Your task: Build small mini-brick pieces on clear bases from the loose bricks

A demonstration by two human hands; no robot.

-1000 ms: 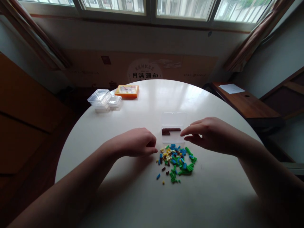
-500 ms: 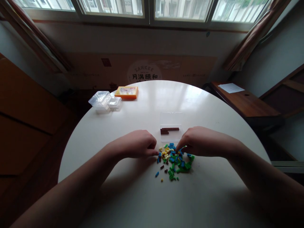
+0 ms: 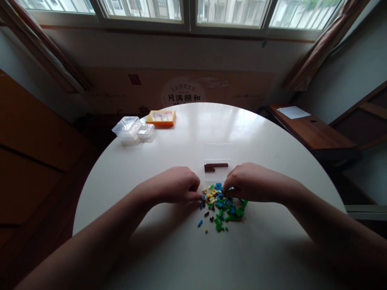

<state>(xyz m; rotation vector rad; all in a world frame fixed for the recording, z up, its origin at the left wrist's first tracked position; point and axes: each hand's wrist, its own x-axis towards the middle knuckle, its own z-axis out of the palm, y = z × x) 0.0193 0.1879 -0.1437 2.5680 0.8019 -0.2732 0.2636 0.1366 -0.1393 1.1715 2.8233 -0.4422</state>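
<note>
The left hand (image 3: 181, 185) curls at the left edge of a heap of toy building bricks (image 3: 220, 204) on the table (image 3: 266, 249), while the right hand (image 3: 249, 183), apart from it, reaches into the far side near an open clear case (image 3: 222, 175) holding brown bricks (image 3: 216, 165), whether either grips a piece I cannot tell

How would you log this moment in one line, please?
left hand: at left edge of brick pile | right hand: fingers at pile, grip unclear | clear case: open, brown bricks inside
</note>
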